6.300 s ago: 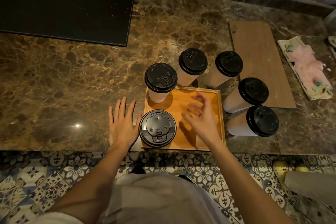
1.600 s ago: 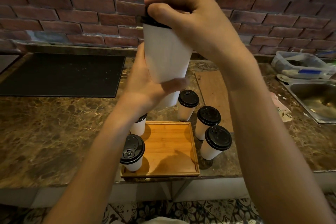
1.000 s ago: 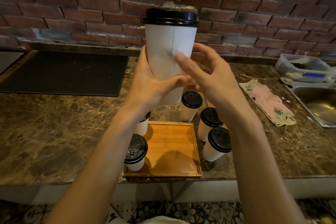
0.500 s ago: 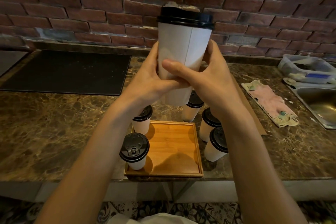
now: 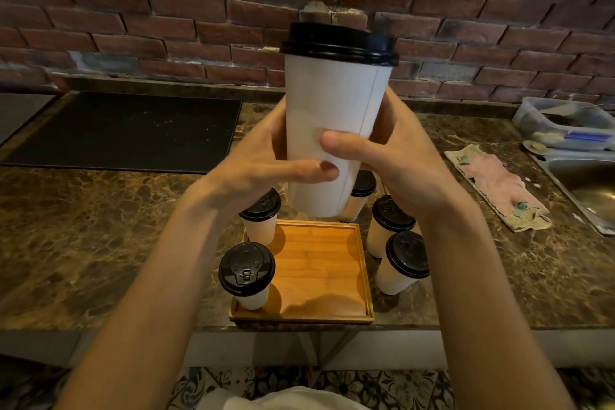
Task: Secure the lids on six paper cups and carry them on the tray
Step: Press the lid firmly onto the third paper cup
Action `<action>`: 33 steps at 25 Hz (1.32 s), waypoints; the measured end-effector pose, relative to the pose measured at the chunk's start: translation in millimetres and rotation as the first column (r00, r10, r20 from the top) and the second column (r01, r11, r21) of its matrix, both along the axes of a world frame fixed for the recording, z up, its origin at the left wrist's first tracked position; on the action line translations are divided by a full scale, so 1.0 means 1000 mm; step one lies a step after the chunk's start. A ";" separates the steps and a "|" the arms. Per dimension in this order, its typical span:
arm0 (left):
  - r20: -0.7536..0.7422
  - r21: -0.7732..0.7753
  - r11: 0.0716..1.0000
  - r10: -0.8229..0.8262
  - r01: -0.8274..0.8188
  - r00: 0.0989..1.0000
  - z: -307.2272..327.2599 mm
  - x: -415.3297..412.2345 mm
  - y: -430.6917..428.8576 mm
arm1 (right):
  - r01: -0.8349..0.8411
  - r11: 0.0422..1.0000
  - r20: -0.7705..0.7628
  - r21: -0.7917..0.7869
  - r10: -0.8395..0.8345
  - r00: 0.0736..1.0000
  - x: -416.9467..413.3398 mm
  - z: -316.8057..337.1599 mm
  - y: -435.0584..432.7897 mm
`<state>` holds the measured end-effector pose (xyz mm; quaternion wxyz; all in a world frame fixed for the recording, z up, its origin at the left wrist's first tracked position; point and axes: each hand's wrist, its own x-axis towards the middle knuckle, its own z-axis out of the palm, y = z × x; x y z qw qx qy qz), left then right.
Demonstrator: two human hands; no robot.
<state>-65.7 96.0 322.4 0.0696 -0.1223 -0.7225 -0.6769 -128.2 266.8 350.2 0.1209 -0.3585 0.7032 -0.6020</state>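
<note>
A red brick wall point(image 5: 133, 27) backs a brown marble worktop point(image 5: 83, 226), where a square wooden tray point(image 5: 319, 276) is set at the near edge. Above the tray's far edge a tall white paper cup point(image 5: 332, 110) is held in the air, clear of the worktop. It is kept nearly upright, long axis running top to bottom, with the black lid point(image 5: 339, 43) uppermost and the narrower base pointing down toward the tray. A paper seam is seen down its right side.

The left hand point(image 5: 259, 170) is wrapped round the cup's lower half from the left, thumb laid across the front. The right hand point(image 5: 406, 163) is wrapped round from the right, thumb pressed just above the other. The fingers of both are curled behind the cup, grasping it.

On the tray's left side the near-left cup point(image 5: 248, 271) and the far-left cup point(image 5: 261, 220) are stood, both lidded. Off the tray, the near-right cup point(image 5: 404, 263) and the far-right cup point(image 5: 389, 223) are stood just to its right. The rear cup point(image 5: 359, 193), behind its far edge, is partly hidden.

A black mat point(image 5: 126, 130) is laid well to the tray's far left. To its far right a pink cloth point(image 5: 496, 186) is spread, with a steel sink point(image 5: 592, 183) and a plastic container point(image 5: 565, 123) beyond. Patterned floor tiles point(image 5: 299, 383) are seen below the tray.
</note>
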 end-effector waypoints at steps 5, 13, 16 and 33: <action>-0.057 0.028 0.997 0.078 -0.076 0.995 -0.006 -0.003 0.005 | 0.045 0.999 0.015 -0.001 -0.045 0.999 0.002 -0.001 -0.003; -0.167 0.011 0.976 0.217 -0.218 0.962 -0.003 -0.007 0.013 | 0.183 0.983 -0.101 0.019 -0.180 0.978 0.009 0.006 -0.009; -0.178 0.004 0.966 0.256 -0.260 0.950 -0.005 -0.009 0.017 | 0.254 0.967 -0.115 -0.006 -0.253 0.961 0.012 0.003 -0.013; -0.126 -0.022 0.994 0.103 -0.107 0.987 0.009 -0.003 0.006 | 0.080 0.995 -0.078 -0.055 -0.084 0.993 0.005 0.007 -0.004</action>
